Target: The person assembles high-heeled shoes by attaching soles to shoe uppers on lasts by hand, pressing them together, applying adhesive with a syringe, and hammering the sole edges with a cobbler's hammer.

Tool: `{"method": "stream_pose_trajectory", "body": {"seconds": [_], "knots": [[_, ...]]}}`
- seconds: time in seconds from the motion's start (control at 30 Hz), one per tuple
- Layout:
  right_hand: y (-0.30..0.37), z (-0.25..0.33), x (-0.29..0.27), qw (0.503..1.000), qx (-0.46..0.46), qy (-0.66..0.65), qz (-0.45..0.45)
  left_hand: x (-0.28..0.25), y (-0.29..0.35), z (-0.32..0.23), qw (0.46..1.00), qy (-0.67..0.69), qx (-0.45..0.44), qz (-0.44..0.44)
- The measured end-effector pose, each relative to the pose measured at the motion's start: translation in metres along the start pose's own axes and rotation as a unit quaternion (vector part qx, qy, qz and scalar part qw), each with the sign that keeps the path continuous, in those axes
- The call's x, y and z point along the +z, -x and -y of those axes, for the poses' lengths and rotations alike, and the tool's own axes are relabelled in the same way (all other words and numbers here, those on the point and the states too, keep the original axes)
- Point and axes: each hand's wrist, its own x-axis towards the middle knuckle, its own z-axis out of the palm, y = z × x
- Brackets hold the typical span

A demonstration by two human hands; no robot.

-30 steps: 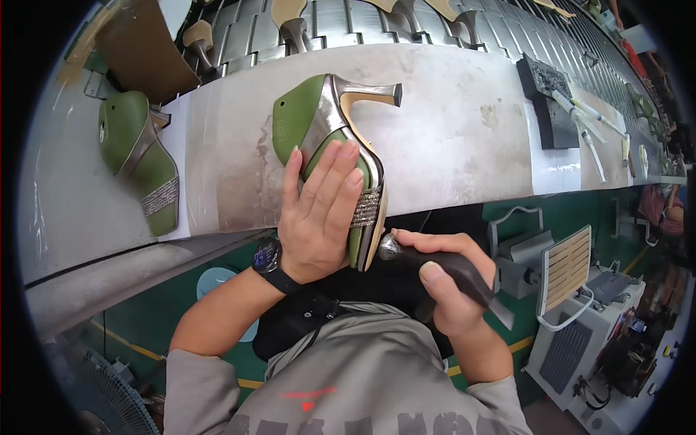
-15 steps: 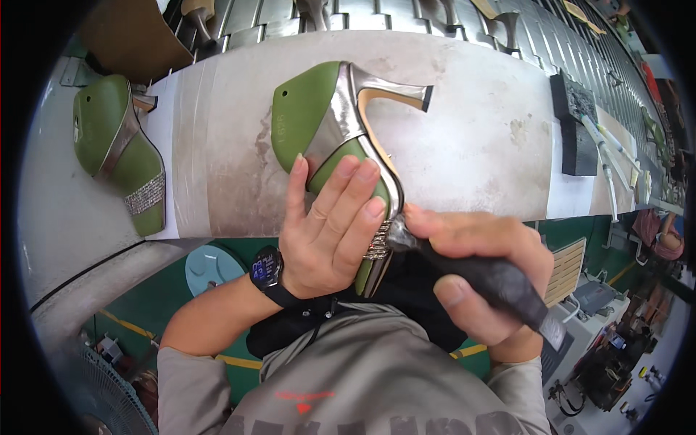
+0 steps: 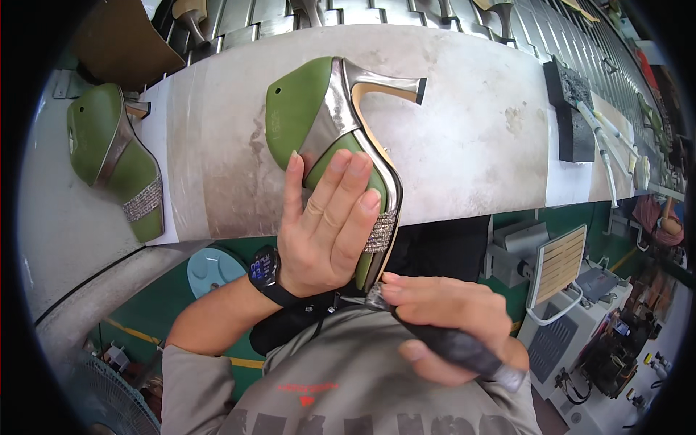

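Note:
A high-heeled shoe (image 3: 335, 116) with a metallic strap and a glittering band lies on its side, a green last inside it. Its heel points right and its toe hangs past the bench's near edge. My left hand (image 3: 322, 225) holds it, fingers laid along the green side and thumb out of sight. Just below the toe, my right hand (image 3: 453, 319) is closed round a dark-handled tool (image 3: 453, 344) with a metal head; a thin point shows at its left end. The tool's exact kind is unclear.
Another shoe on a green last (image 3: 109, 145) lies at the left. On the bench's right are a black block (image 3: 573, 116) and several slim brushes or tubes (image 3: 600, 141). Beyond the bench runs a slatted metal conveyor (image 3: 391, 13) carrying shoe parts. A blue round stool (image 3: 215, 270) stands below.
My right hand has drawn the tool down and left along the shoe's edge, from beside the glittering band to below the toe. My left hand still holds the shoe.

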Motion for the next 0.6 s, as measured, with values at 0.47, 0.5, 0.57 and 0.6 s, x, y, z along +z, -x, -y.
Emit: {"method": "stream_pose_trajectory", "body": {"seconds": [0.47, 0.5, 0.57, 0.6], "knots": [[-0.036, -0.042, -0.033, 0.977, 0.035, -0.197, -0.077, 0.004, 0.01, -0.007, 0.999, 0.026, -0.037, -0.009], [-0.041, -0.041, -0.039, 0.976, 0.04, -0.198, -0.074, 0.004, 0.011, -0.008, 0.999, 0.026, -0.032, -0.014], [-0.052, -0.039, -0.051, 0.982, 0.083, -0.172, -0.01, 0.005, 0.015, -0.01, 0.999, 0.023, -0.044, -0.008], [-0.06, -0.039, -0.056, 0.981, 0.086, -0.176, -0.006, 0.007, 0.016, -0.01, 0.999, 0.015, -0.041, -0.018]]}}
